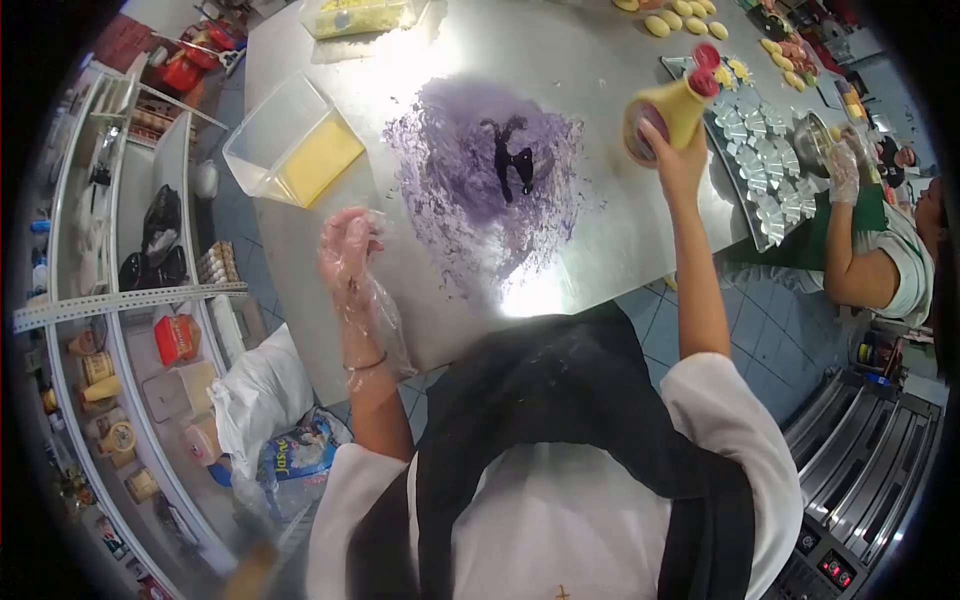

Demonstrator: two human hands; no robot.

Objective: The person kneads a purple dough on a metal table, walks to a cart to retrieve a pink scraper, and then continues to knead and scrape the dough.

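My right hand (678,160), bare, is wrapped round a yellow bottle (680,108) with a red flip-top cap standing open. It holds the bottle over the right part of the steel table (450,335). Across the middle of the table spreads a purple smear (450,150), ragged at its edges. A glossy dark purple streak of thick liquid (515,160) lies on top of it. To the left of the smear, my left hand (348,245) wears a loose clear plastic glove, fingers curled with nothing visible in them. Near it stands a clear plastic tub (280,125) with yellow content.
Another yellow-filled container (360,18) stands at the far edge. Metal fluted molds (765,150) fill a tray on the right, with yellow oval pieces (675,20) behind. A co-worker (870,230) with a gloved hand stands at right beside a metal bowl (812,140). Shelves (110,330) line the left.
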